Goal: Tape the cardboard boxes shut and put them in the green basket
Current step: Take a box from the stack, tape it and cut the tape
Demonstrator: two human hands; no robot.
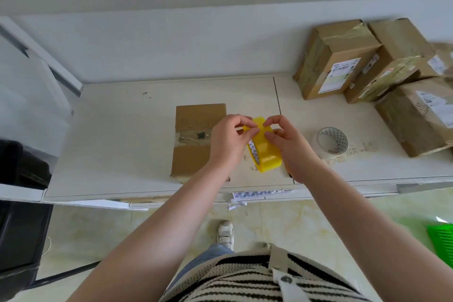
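A yellow tape roll is held above the white table, just right of a flat cardboard box with old tape across its middle. My left hand pinches the roll's top edge with fingertips. My right hand grips the roll from the right and pinches near the same spot. A corner of the green basket shows on the floor at the far right.
Several taped cardboard boxes are piled at the table's back right. A clear tape roll lies right of my hands. A black bin stands at the left. My shoe is on the tiled floor.
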